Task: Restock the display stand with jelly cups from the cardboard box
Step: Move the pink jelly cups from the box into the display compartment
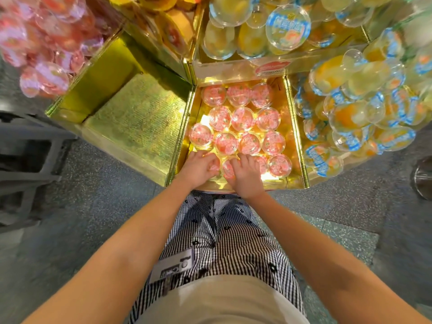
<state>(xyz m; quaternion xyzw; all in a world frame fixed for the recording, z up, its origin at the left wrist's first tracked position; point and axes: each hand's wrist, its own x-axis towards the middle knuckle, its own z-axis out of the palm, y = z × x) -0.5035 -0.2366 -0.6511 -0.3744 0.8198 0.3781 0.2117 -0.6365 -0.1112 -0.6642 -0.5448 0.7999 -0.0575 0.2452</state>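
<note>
Pink cups [243,119] stand lids-up in rows in the gold tray [293,136], the bottom tier of the stand [233,66]. Both hands are in at the near end, wrists just over the near rim. Left hand [198,168]: fingers [210,160] bent over a front-row cup; can't tell whether they grip it. Right hand [246,177]: fingers [243,160] spread, lying flat on front-row lids (palm down).

Room: bare gold shows along the tray's right wall and in the near-right corner, plus a strip at the far left beside the back two rows. Cups w/in a row touch or nearly touch. The upper tier overhangs the tray's far edge. Yellow cups [350,101] bulge close on the right, and a gold panel [140,113] slopes away off the left wall. Speckled floor [93,195] lies open either side of the person's striped shorts [222,230].

Hidden/unclear: cups under both hands are mostly covered, so no count. Glare blows out the tray floor by the left hand and by the right wrist. Lid print is too small to read. The blurred cups [46,43] up left show only as pink smears. A grey frame [25,150] is cut by the left edge, a round metal thing [424,178] by the right.
</note>
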